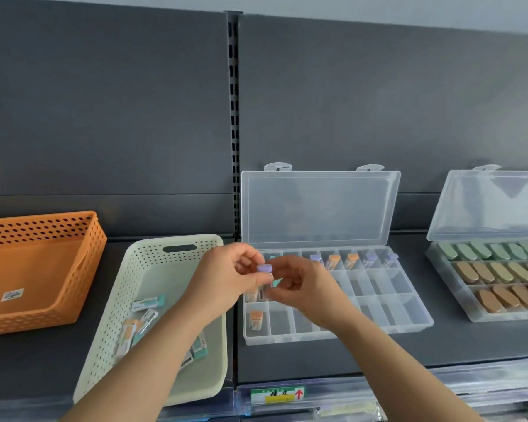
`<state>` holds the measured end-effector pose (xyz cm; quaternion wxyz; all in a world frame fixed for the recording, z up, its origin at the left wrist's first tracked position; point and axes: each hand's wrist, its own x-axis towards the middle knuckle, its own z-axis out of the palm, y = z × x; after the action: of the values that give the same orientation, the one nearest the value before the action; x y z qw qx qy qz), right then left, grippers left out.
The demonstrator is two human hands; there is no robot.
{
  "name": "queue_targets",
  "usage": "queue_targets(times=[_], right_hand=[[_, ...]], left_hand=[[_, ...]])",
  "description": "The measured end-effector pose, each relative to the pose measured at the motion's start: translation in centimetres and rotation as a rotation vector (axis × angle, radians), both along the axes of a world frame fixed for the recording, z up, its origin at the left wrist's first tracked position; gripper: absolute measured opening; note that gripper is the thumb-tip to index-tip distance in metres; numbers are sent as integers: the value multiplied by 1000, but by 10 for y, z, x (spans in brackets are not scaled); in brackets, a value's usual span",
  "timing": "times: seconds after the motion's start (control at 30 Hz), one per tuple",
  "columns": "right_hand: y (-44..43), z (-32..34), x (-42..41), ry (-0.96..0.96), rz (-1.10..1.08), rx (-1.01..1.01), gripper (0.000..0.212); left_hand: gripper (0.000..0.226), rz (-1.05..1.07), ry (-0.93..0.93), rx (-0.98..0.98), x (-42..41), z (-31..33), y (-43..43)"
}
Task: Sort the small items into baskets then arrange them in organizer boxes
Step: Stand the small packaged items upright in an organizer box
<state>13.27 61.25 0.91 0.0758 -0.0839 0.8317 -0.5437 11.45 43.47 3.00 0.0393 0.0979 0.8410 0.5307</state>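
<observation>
Closest to me is the shelf edge with a green and yellow label (277,395) that has a red arrow on it. Just above that sits the cream basket (125,284), tilted a bit, with a handful of teal-capped and orange-capped pieces (148,303) loose in the bottom.

Both arms reach in over it. My left hand (226,277) and right hand (297,286) meet above the left end of the clear organizer box (409,312). Both have fingers curled in, pinching the same purple-capped item (264,268) between them, held upright just over the box's left compartments. A bit of teal shows right by the right fingers; can't tell what that is.

In the box, the front-left compartment holds one orange-capped piece (255,319), and the back row has purple and orange ones. Its lid (317,205) stands open against the dark back panel (104,117).

Off left is the orange basket (43,233). Far right, a second organizer box (448,278) holds rows of green and brown pieces.
</observation>
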Motion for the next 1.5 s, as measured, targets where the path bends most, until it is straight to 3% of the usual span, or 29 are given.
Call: queue_targets(times=[0.17, 0.33, 0.47, 0.9, 1.1, 1.3, 1.5], right_hand=[[40, -1, -3, 17, -135, 50, 29], [100, -7, -10, 29, -280, 164, 15], [123, -23, -16, 19, -232, 329, 11], [121, -47, -28, 67, -9, 684, 17], [111, -28, -25, 79, -21, 825, 38], [30, 3, -31, 279, 77, 576, 29], [-75, 5, -37, 216, 307, 428, 27]], left_hand=[[13, -45, 33, -57, -15, -9, 28], [24, -153, 72, -355, -28, -36, 50], [33, -193, 48, -553, -31, -52, 62], [30, -174, 76, -607, -29, -59, 71], [27, -120, 97, -550, -20, -43, 50], [25, 41, 117, -503, -9, -19, -38], [34, 110, -66, -641, -18, -37, -135]])
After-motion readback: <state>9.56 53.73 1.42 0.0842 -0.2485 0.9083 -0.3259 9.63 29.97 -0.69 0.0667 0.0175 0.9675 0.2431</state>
